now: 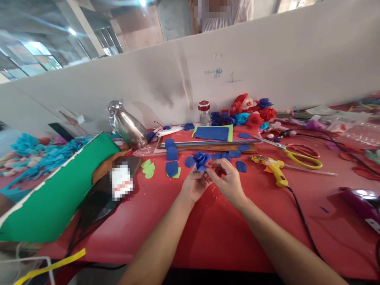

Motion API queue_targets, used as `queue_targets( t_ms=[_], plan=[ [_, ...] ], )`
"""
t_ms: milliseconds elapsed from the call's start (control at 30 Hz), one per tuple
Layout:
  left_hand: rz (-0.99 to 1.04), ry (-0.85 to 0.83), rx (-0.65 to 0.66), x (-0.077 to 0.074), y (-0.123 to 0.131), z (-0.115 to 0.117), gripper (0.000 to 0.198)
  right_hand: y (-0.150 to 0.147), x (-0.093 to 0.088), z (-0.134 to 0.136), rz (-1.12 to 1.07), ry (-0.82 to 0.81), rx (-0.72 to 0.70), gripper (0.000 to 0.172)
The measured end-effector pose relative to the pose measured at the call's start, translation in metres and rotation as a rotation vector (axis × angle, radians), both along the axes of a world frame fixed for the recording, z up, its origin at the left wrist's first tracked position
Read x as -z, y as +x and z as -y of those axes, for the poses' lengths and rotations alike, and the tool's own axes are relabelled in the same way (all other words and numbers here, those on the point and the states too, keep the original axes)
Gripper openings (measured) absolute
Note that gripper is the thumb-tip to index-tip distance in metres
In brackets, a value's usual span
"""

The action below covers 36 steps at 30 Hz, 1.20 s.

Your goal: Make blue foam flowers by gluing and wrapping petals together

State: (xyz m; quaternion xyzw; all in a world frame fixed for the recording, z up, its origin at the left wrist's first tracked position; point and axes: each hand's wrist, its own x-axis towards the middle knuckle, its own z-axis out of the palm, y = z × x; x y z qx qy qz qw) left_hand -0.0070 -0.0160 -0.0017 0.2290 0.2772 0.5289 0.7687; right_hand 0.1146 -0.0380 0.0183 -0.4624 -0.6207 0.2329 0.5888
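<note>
A blue paper flower with ruffled petals is held up over the red table. My left hand is closed around its base from below. My right hand comes in from the right, its thumb and forefinger touching the flower's lower edge; the other fingers are curled. Around the flower lie loose blue petal pieces, such as one at the left and another at the right. Light green leaf pieces rest farther left.
A yellow glue gun and scissors lie at the right. Behind stand a metal jug, a lidded jar and heaped paper flowers. A green board slants along the left. Beyond the white partition, a person is partly visible.
</note>
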Motion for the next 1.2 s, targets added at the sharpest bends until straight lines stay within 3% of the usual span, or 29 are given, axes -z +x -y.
queue_targets(
  t_ms=[600,1000,1200],
  plan=[
    [0.035,-0.044,-0.041,-0.001,0.004,0.003,0.033,0.007,-0.001,-0.002,0.183,0.225,0.116,0.012],
    [-0.242,0.281,-0.152,-0.002,0.006,-0.001,0.024,0.016,-0.007,-0.005,0.198,0.31,0.09,0.01],
    [-0.53,0.478,-0.346,-0.006,0.003,0.002,0.014,0.014,-0.005,-0.003,0.231,0.368,0.072,0.008]
  ],
)
